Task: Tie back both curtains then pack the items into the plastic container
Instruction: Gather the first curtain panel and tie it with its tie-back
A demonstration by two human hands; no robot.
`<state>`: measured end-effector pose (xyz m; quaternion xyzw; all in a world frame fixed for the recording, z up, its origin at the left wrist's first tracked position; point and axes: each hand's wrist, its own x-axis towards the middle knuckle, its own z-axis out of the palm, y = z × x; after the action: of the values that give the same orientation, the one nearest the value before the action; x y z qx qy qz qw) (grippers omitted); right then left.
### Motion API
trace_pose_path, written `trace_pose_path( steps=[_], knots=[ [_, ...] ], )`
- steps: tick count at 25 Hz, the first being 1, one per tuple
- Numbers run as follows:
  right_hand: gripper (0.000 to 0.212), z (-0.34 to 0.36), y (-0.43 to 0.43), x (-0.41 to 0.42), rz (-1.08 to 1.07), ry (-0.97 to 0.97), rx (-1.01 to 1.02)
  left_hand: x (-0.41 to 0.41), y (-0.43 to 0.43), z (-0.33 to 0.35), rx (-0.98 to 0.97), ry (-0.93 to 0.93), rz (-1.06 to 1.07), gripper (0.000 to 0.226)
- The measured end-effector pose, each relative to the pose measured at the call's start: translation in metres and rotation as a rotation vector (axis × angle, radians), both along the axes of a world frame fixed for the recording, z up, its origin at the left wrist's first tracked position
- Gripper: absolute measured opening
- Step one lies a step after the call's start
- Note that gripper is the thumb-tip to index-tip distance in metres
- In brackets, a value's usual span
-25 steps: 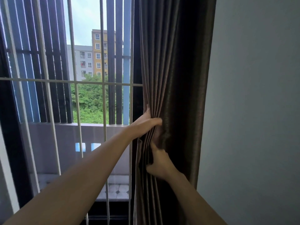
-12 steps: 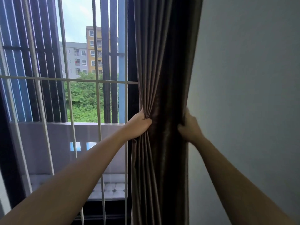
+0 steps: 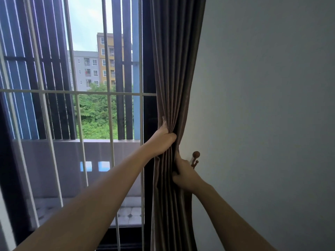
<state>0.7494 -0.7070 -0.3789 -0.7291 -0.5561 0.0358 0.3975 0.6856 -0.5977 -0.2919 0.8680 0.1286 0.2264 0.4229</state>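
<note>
A dark brown curtain [image 3: 174,69] hangs at the window's right edge, gathered into a narrow bundle against the wall. My left hand [image 3: 164,140] grips the bundle from its left side at about waist height of the folds. My right hand [image 3: 184,175] grips the bundle just below, from its right side, fingers curled round the folds. A small brown wall hook [image 3: 195,158] with a round knob shows on the wall right behind my right hand. No tie-back band and no plastic container are in view.
A barred window [image 3: 108,95] with white bars fills the left half, with a balcony wall, trees and apartment blocks beyond. A plain pale wall [image 3: 262,115] fills the right half.
The curtain has been squeezed into a tighter bundle, uncovering the wall hook. My right hand moved down and inward from the curtain's right edge to below my left hand.
</note>
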Motion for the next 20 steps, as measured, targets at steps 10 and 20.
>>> trace_pose_path(
  steps=[10, 20],
  knots=[
    [0.051, -0.033, 0.007, -0.025, 0.046, 0.713, 0.254, -0.003, -0.012, 0.000, 0.062, -0.029, 0.073, 0.076],
    [0.077, 0.063, 0.038, 0.020, 0.002, 0.879, 0.493, -0.040, -0.027, -0.004, -0.213, -0.271, 0.025, 0.019]
  ],
)
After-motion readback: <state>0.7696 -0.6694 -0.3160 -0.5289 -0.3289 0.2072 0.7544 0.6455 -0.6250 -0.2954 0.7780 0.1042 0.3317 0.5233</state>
